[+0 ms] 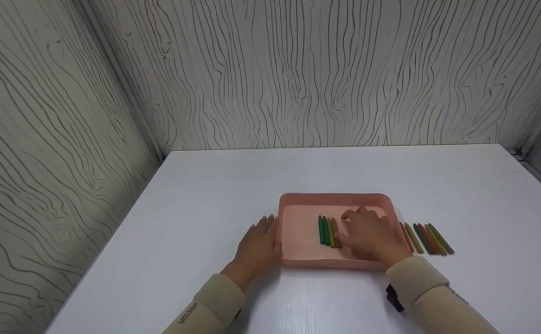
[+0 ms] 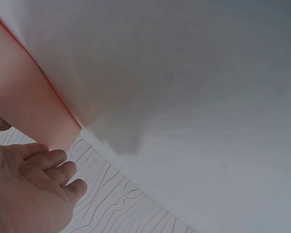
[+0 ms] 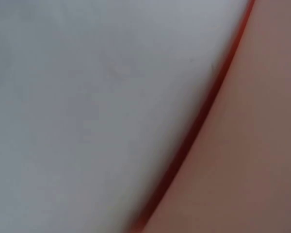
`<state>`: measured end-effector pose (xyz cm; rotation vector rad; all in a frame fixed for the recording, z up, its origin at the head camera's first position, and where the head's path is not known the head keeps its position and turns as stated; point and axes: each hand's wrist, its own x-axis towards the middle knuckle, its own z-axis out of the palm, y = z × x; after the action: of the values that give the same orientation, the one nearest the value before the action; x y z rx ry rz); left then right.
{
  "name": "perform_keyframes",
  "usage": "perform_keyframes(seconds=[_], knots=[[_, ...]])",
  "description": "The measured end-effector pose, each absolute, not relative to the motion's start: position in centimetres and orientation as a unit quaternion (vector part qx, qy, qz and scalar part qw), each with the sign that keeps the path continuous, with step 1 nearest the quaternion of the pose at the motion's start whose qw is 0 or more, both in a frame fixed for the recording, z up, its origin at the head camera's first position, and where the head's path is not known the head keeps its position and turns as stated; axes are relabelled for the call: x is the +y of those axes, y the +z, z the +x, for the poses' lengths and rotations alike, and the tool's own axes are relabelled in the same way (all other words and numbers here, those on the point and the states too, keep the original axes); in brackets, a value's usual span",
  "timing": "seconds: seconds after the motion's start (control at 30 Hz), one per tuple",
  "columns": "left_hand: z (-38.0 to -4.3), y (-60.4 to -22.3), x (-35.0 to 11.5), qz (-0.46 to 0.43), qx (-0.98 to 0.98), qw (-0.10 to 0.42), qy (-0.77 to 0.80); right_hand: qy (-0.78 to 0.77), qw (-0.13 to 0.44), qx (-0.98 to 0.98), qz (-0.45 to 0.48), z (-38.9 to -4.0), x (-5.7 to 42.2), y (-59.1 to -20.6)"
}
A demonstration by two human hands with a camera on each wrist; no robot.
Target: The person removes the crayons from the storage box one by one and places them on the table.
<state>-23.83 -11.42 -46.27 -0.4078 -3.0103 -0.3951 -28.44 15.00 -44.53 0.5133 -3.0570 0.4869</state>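
Note:
A shallow pink tray (image 1: 298,264) lies on the white table. Inside it several crayons (image 1: 326,231), green, yellow and brownish, lie side by side. My left hand (image 1: 257,246) rests against the tray's left wall, fingers extended; the left wrist view shows this hand (image 2: 36,187) beside the pink wall (image 2: 36,92). Over the right half of the tray is my right hand (image 1: 371,234), thumb and fingers bent and spread apart. Its thumb is at the rightmost crayon in the row; whether it touches is unclear. The right wrist view shows only the blurred tray wall (image 3: 242,145) and table.
Just right of the tray, more crayons (image 1: 433,240) in red, yellow and green lie slanted on the white table (image 1: 196,208). Panels with a wood-grain pattern (image 1: 293,74) stand behind the table and to its left.

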Motion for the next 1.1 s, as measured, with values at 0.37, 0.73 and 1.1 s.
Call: perform_keyframes(seconds=[0.37, 0.73, 1.1], knots=[[-23.7, -46.1, -11.2, -0.122, -0.984, 0.033, -0.124, 0.181, -0.010, -0.971, 0.155, -28.7, 14.3, -45.1], [-23.7, -46.1, -11.2, -0.132, -0.983, 0.030, -0.122, 0.263, -0.038, -0.952, 0.150, -28.7, 13.7, -45.2], [-23.7, -46.2, -11.2, -0.132, -0.983, 0.029, -0.125, 0.264, -0.071, -0.953, 0.132, -28.7, 13.2, -45.2]])
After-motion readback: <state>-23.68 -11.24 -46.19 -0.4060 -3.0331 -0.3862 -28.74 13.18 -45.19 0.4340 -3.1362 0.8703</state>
